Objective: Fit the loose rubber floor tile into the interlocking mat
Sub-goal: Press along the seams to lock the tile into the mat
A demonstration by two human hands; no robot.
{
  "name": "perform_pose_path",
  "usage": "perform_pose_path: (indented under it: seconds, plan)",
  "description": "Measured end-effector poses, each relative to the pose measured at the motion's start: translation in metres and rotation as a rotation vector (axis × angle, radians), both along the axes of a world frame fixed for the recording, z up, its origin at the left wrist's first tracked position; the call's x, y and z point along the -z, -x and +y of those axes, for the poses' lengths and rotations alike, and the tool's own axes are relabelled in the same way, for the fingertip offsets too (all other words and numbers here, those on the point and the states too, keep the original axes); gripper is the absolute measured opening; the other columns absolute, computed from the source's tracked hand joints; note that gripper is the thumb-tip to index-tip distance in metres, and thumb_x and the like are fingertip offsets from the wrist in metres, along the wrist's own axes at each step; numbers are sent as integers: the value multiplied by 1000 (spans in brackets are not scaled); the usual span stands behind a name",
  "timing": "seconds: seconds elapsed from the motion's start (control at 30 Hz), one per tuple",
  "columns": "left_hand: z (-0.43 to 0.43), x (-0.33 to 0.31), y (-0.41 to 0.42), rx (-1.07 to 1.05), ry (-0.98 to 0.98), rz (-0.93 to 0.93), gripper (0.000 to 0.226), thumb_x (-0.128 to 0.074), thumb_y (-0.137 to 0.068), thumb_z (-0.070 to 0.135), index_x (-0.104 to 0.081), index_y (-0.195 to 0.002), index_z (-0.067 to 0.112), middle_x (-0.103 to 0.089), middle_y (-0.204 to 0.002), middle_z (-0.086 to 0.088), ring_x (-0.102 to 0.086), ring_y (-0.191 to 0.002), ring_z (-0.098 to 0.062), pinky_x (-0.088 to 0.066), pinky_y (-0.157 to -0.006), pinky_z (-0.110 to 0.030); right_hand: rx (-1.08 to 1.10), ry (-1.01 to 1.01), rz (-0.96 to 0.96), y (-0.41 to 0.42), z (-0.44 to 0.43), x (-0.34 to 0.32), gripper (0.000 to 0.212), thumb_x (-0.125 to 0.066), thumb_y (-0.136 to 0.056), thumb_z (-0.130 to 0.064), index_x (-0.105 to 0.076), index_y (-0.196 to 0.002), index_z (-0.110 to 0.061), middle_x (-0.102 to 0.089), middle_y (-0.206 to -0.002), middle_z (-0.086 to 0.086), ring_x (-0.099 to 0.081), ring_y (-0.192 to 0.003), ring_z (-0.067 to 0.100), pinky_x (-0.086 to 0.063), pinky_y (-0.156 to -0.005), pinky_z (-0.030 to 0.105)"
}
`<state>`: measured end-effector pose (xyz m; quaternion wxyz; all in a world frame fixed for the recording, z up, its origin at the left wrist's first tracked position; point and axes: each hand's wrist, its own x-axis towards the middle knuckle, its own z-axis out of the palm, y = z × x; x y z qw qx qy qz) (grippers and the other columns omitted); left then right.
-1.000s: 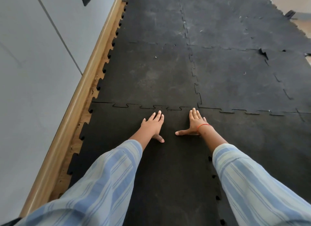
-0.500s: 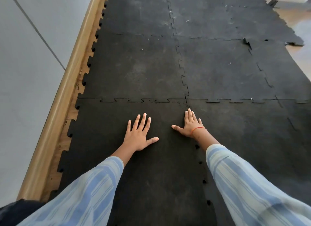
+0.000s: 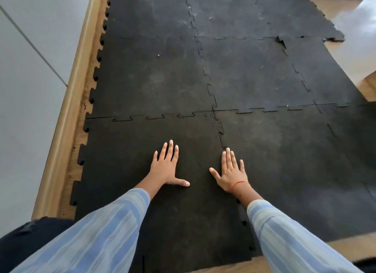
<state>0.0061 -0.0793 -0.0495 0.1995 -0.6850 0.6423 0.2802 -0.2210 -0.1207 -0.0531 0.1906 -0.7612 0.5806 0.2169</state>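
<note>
Pressing: both palms lie flat on one black tile, apparently to seat its toothed edges.
Wall: a grey wall [image 3: 26, 93] and wooden skirting [image 3: 69, 118] run well to the left of the left hand; the mat's left teeth stop just short of them, with no tile there to mate with.
Loose tile: the tile [image 3: 126, 161] lies under both hands, against the mat's near left corner.
Left hand: the left hand [image 3: 165, 167] is spread, fingers forward, thumb out to the right, gripping nothing; weight probably goes straight down.
Far seam: the far seam [image 3: 154, 116], ahead of the fingertips, looks mostly closed.
Right hand: the right hand [image 3: 231, 172] is spread flat at the tile's right edge, a red thread at the wrist.
Side seam: the side seam [image 3: 221, 138] runs ahead of and behind this hand; open notches behind the wrist suggest unseated teeth.
Mat: the mat [image 3: 264, 79] spreads ahead and right; a far corner is lifted.
</note>
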Motion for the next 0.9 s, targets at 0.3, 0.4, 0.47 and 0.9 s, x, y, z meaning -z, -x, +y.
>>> perform_pose_path:
  seconds: [0.3, 0.4, 0.47, 0.9]
  plan:
    - [12, -7, 7, 9, -11, -11, 136, -52, -66, 85, 25, -149, 10, 35, -155, -10, 24, -146, -28, -1, -120, -51, 44, -49, -8, -1, 13, -11, 82, -18, -94, -62, 15, -149, -10, 25, -156, 2, 20, -144, 16, 6, -119, 45]
    - [35, -3, 16, 71, 26, 0, 135, -46, -66, 88, 23, -149, 7, 34, -156, -11, 24, -146, -28, 1, -119, -51, 129, 25, -38, 13, 63, -6, 81, -13, -94, -62, 16, -148, -11, 25, -156, 1, 23, -143, 15, 9, -118, 43]
    - [47, 1, 20, 93, 53, 0, 132, -41, -68, 89, 23, -149, 7, 33, -156, -11, 24, -146, -29, 2, -119, -52, 210, 65, -44, 14, 87, -5, 78, -11, -94, -61, 15, -148, -11, 25, -156, 2, 24, -143, 15, 12, -118, 43]
    - [51, -1, 22, 80, 46, 22, 130, -40, -70, 87, 26, -148, 7, 34, -156, -10, 26, -146, -27, 4, -118, -53, 336, 74, -125, 20, 98, 11, 85, -12, -90, -68, 16, -148, -13, 25, -156, 0, 24, -142, 13, 14, -116, 44]
